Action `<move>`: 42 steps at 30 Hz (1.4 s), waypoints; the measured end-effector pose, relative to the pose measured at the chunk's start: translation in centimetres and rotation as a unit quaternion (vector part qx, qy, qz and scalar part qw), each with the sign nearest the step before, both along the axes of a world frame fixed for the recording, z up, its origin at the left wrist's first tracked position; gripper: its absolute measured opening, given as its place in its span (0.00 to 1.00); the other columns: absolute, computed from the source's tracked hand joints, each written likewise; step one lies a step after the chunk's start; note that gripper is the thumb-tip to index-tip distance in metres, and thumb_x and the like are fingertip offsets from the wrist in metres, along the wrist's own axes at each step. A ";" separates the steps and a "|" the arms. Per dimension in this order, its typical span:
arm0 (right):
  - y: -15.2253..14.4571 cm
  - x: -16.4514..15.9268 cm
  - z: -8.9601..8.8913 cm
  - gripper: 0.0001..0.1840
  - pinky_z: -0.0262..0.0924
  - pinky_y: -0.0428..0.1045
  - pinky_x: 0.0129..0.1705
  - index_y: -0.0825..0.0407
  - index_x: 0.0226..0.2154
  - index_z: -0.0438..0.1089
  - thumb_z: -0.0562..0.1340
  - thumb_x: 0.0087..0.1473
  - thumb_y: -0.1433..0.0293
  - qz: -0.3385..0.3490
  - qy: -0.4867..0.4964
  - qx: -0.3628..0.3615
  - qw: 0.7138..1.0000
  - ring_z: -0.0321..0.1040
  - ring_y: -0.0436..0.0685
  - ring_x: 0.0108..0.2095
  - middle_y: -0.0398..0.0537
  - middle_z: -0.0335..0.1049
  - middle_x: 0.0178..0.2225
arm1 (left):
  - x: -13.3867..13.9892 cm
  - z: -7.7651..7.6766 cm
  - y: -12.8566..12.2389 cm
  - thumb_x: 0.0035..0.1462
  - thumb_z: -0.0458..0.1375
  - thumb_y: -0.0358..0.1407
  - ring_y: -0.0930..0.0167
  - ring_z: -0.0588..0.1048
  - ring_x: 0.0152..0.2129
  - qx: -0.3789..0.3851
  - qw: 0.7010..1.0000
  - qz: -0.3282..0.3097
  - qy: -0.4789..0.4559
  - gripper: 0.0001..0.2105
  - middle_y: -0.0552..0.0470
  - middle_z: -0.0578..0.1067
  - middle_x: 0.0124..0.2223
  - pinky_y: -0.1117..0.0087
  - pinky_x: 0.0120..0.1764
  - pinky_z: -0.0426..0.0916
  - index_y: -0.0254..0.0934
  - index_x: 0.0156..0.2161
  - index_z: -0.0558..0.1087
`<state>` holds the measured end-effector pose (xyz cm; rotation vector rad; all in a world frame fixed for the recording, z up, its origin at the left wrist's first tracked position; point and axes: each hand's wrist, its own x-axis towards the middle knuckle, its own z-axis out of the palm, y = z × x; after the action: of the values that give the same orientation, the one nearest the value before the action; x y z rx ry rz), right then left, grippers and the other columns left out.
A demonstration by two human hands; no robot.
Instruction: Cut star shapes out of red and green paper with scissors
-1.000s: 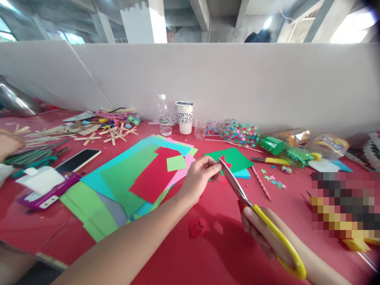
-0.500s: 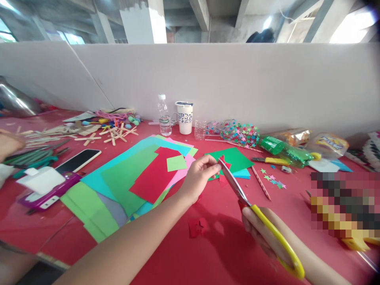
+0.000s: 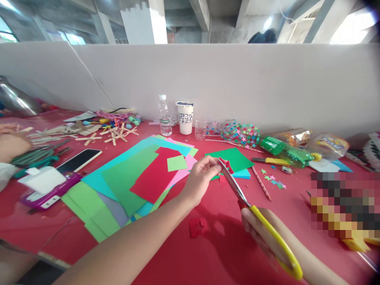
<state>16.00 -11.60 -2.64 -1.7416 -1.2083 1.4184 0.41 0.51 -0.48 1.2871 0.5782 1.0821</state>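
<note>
My left hand pinches a small piece of red paper between thumb and fingertips above the table. Yellow-handled scissors are gripped in my right hand, their blades pointing up and left. The blade tips lie against the red paper, close to my left fingertips. Below my hands, a red paper scrap with a star-shaped cutout lies on the table. Left of my left hand rests a red sheet, with a small light-green square on its edge.
Coloured sheets spread over the red table. A water bottle and white cup stand by the partition. Star cutouts, a green bottle and a cutter lie right. Another person's hand is at far left.
The red paper has turned slightly at the blade tips, and my left hand has shifted a little right. At far left the other person's hand has moved further into view.
</note>
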 end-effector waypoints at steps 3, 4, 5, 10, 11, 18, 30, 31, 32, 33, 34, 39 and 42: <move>0.1 0.0 0.1 0.30 0.38 0.41 0.11 0.50 0.20 0.57 0.52 0.50 0.41 -0.003 -0.001 0.006 1.000 0.43 0.43 0.08 0.31 0.47 0.09 | 0.0 -0.2 0.2 0.53 0.57 0.33 0.73 0.68 0.31 0.004 1.000 0.008 0.010 0.06 0.54 0.71 0.30 0.72 0.38 0.63 0.36 0.27 0.66; 0.1 0.0 0.2 0.30 0.38 0.41 0.11 0.50 0.19 0.57 0.52 0.50 0.41 -0.005 -0.001 0.008 1.000 0.43 0.43 0.08 0.31 0.47 0.09 | 0.0 -0.2 0.3 0.53 0.57 0.33 0.74 0.68 0.30 0.003 1.000 0.010 0.014 0.05 0.55 0.70 0.29 0.72 0.38 0.62 0.36 0.27 0.67; 0.1 -0.1 0.3 0.30 0.38 0.41 0.11 0.50 0.19 0.57 0.53 0.50 0.41 -0.004 -0.001 0.009 1.000 0.43 0.43 0.09 0.32 0.47 0.09 | 0.0 -0.2 0.3 0.53 0.57 0.33 0.74 0.68 0.29 0.002 1.000 0.012 0.016 0.05 0.55 0.69 0.28 0.72 0.37 0.62 0.36 0.28 0.67; -0.1 -0.3 0.8 0.29 0.38 0.42 0.12 0.50 0.19 0.57 0.54 0.49 0.42 -0.020 -0.024 0.019 0.999 0.43 0.43 0.09 0.32 0.48 0.11 | 0.0 0.0 0.2 0.52 0.57 0.33 0.74 0.69 0.28 -0.008 1.000 0.012 0.006 0.04 0.55 0.70 0.28 0.72 0.36 0.64 0.35 0.28 0.68; -0.2 -0.3 0.9 0.29 0.39 0.42 0.12 0.50 0.19 0.56 0.54 0.49 0.42 -0.025 -0.029 0.020 0.999 0.43 0.43 0.10 0.32 0.48 0.11 | 0.1 0.0 0.2 0.52 0.57 0.32 0.74 0.69 0.28 -0.008 1.000 0.012 0.004 0.04 0.55 0.70 0.28 0.72 0.36 0.64 0.34 0.28 0.68; 0.0 -0.5 1.1 0.29 0.40 0.42 0.12 0.50 0.18 0.56 0.54 0.48 0.42 -0.019 -0.058 0.028 0.998 0.46 0.43 0.09 0.34 0.51 0.12 | 0.1 0.0 0.3 0.51 0.57 0.32 0.74 0.69 0.28 -0.014 1.000 0.014 0.001 0.03 0.54 0.71 0.27 0.72 0.36 0.64 0.34 0.28 0.69; 0.4 0.0 0.6 0.28 0.39 0.41 0.11 0.50 0.17 0.57 0.55 0.47 0.43 -0.026 -0.067 0.001 0.997 0.46 0.43 0.08 0.34 0.50 0.10 | 0.1 -0.6 0.7 0.50 0.59 0.33 0.74 0.71 0.28 -0.028 0.999 0.017 -0.005 0.04 0.55 0.72 0.28 0.70 0.39 0.64 0.34 0.29 0.70; 0.4 0.1 0.4 0.28 0.39 0.41 0.11 0.50 0.17 0.57 0.55 0.47 0.43 -0.026 -0.058 0.005 0.998 0.45 0.43 0.08 0.33 0.49 0.09 | 0.1 -0.7 0.8 0.50 0.59 0.33 0.74 0.71 0.28 -0.028 0.999 0.022 -0.006 0.04 0.55 0.72 0.28 0.70 0.39 0.64 0.35 0.29 0.70; 0.4 0.2 0.2 0.28 0.40 0.41 0.11 0.50 0.18 0.58 0.54 0.47 0.43 -0.027 -0.046 0.012 0.999 0.45 0.43 0.08 0.32 0.48 0.08 | 0.0 -0.8 0.9 0.50 0.59 0.34 0.74 0.70 0.28 -0.029 0.999 0.030 -0.006 0.04 0.55 0.71 0.27 0.70 0.39 0.64 0.35 0.28 0.69; 0.5 0.4 -0.1 0.28 0.40 0.41 0.11 0.50 0.19 0.58 0.54 0.48 0.43 -0.033 -0.034 0.025 0.999 0.44 0.43 0.08 0.32 0.48 0.08 | 0.0 -0.8 1.1 0.50 0.60 0.34 0.74 0.70 0.28 -0.030 0.999 0.038 -0.005 0.05 0.56 0.71 0.27 0.70 0.39 0.64 0.35 0.28 0.69; 0.5 0.6 -0.3 0.27 0.41 0.41 0.11 0.50 0.20 0.59 0.54 0.48 0.43 -0.046 -0.024 0.041 0.998 0.45 0.44 0.08 0.32 0.48 0.08 | 0.0 -0.9 1.1 0.50 0.60 0.34 0.74 0.70 0.27 -0.031 0.999 0.042 -0.001 0.05 0.56 0.70 0.26 0.70 0.38 0.64 0.35 0.28 0.69; 1.3 1.7 -0.5 0.22 0.46 0.42 0.14 0.51 0.24 0.63 0.58 0.49 0.48 -0.136 -0.041 0.128 0.982 0.51 0.46 0.10 0.32 0.52 0.09 | 0.3 -1.6 0.4 0.52 0.58 0.35 0.74 0.69 0.28 -0.003 0.993 -0.042 0.114 0.06 0.56 0.70 0.27 0.71 0.37 0.62 0.36 0.28 0.69; 1.7 1.9 -0.1 0.20 0.49 0.43 0.15 0.50 0.19 0.59 0.60 0.50 0.54 -0.125 -0.062 0.131 0.981 0.52 0.47 0.10 0.33 0.52 0.06 | 0.8 -2.3 -0.6 0.53 0.58 0.37 0.73 0.69 0.29 0.029 0.980 -0.088 0.178 0.06 0.55 0.70 0.29 0.71 0.37 0.62 0.36 0.29 0.69</move>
<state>17.89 -9.89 -2.72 -1.7450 -1.1351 0.9709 1.23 -0.10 -2.76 1.5662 0.6878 0.7312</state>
